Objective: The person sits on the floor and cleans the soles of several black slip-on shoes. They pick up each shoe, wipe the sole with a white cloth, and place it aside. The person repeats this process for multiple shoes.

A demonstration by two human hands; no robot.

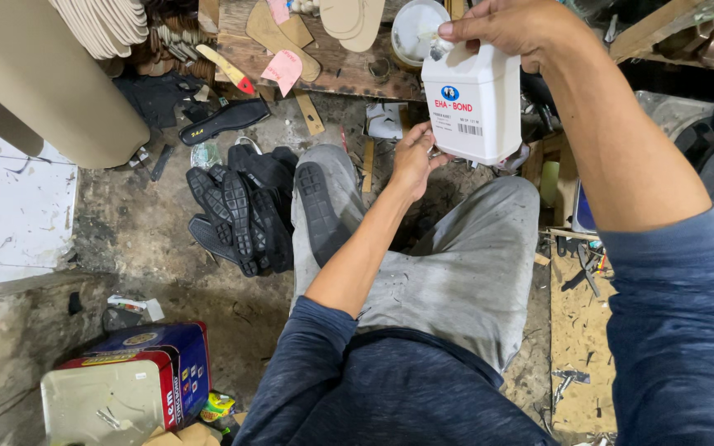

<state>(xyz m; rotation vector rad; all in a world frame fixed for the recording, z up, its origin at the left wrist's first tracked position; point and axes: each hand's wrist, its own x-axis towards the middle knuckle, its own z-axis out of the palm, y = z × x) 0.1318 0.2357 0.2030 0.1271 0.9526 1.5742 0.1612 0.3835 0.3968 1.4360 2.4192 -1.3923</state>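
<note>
Right hand (502,29) gripping white plastic jug (473,103) top, left hand (415,161) fingers curled beneath it

One white plastic jug (473,103), two hands, right (502,25) and left (413,161), one heap of black shoe soles (241,211), one tin box (130,384), one white tub (415,29), were counted.

White jug (473,103): smooth plastic, slight sheen, glossy paper label. Black shoe soles (241,211): matt rubber, ribbed tread. Trousers (448,264): grey cloth, dusty, stained. Sleeves (679,330): blue knit cloth, matt. Worktop (332,66): rough worn wood. Insole cutouts (278,37): matt tan board. Tin box (126,388): printed metal, dull scratched lid. Floor (150,248): rough, dirty concrete.
</note>
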